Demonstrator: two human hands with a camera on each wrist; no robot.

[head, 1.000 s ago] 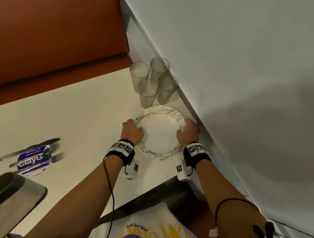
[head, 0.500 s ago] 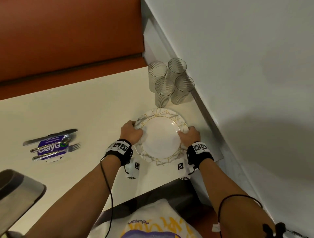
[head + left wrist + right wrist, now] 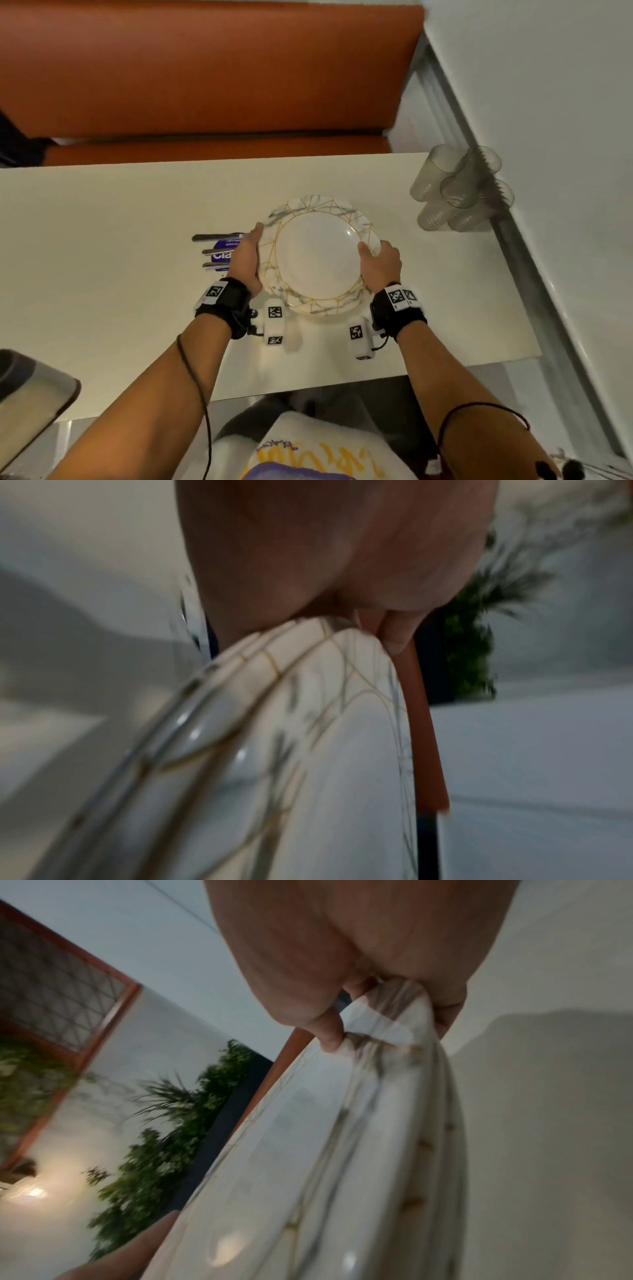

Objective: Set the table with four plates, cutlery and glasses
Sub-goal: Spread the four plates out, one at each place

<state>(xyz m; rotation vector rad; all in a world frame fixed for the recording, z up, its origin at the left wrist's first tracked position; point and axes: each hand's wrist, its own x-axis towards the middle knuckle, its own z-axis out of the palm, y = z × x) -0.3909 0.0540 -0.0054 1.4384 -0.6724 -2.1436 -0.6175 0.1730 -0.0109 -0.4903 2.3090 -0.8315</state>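
Both hands grasp a stack of marble-patterned plates (image 3: 322, 255), the left hand (image 3: 247, 260) on its left rim and the right hand (image 3: 378, 265) on its right rim. A second ago the stack sat near the table's (image 3: 102, 274) right edge by four glasses (image 3: 459, 192); now it hovers mid-table, just beside the cutlery (image 3: 217, 251), likely ready for dealing out

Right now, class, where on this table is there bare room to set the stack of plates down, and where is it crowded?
Bare tabletop stretches left of the cutlery, and a strip runs along the far edge by the bench. It is crowded at the glasses in the far right corner. Both hands grip the plates.
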